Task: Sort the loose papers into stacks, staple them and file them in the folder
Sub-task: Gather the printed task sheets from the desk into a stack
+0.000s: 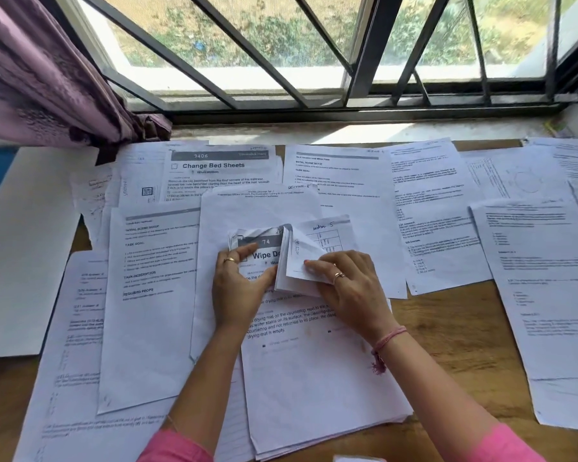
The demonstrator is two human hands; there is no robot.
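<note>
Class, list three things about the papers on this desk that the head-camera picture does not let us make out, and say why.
1. Head view: the title of the "Wipe D..." sheet is cut short by the folded paper lying over it.
2. Head view: body text of the right-hand sheets is too small and blurred.
3. Head view: the bottom stack runs off the lower edge.
</note>
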